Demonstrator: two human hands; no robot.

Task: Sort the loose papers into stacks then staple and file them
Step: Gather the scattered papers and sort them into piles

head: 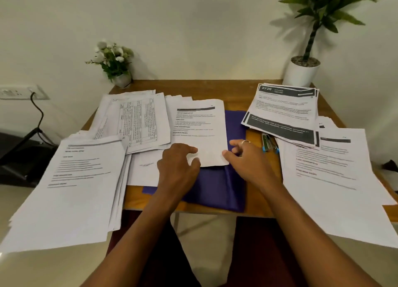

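Observation:
Printed papers cover the wooden table [234, 88]. A middle sheet [199, 123] lies partly on a purple folder [217, 189]. My left hand [177, 165] rests at that sheet's lower edge with relaxed, slightly curled fingers. My right hand [244, 157] touches the sheet's lower right corner with its thumb, fingers loosely spread. A stack of table-printed pages [137, 121] lies left of the sheet. A big stack [71, 189] overhangs the front left. A dark-banded stack [284, 112] sits at the back right, and another stack [336, 179] lies at the front right. A stapler [267, 143] peeks out beside my right hand.
A small white flower pot [121, 75] stands at the table's back left and a tall potted plant [301, 71] at the back right. A wall socket with a black cable [36, 108] is on the left. A dark object [17, 157] sits left of the table.

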